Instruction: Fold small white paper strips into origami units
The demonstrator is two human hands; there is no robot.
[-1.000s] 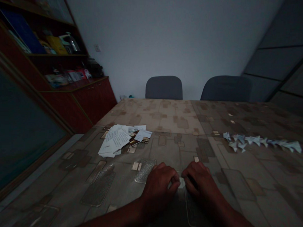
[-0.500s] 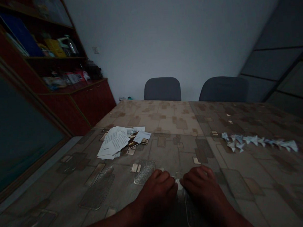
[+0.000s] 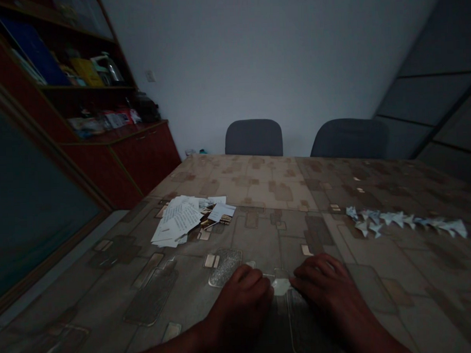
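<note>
Between my two hands, close to the near side of the table, is a small folded piece of white paper (image 3: 281, 286). My left hand (image 3: 247, 294) is closed, its fingers curled and pinching the paper's left end. The fingers of my right hand (image 3: 324, 284) are bent together at the right end, with the fingertips on the paper's edge. My fingers hide both ends of the paper. Farther right lies a row of small folded paper shapes (image 3: 399, 220), pointed and whitish. A loose pile of printed paper sheets (image 3: 179, 219) sits to the left, beyond my left hand.
A patterned cloth covers the table (image 3: 255, 188). Two grey chairs (image 3: 253, 137) stand at the far edge against the wall. On the left is a red-brown cabinet (image 3: 145, 154) whose shelves hold a kettle (image 3: 114, 71) and folders.
My right hand has shifted slightly right, away from my left hand. More of the white paper now shows between them. The view has moved a little.
</note>
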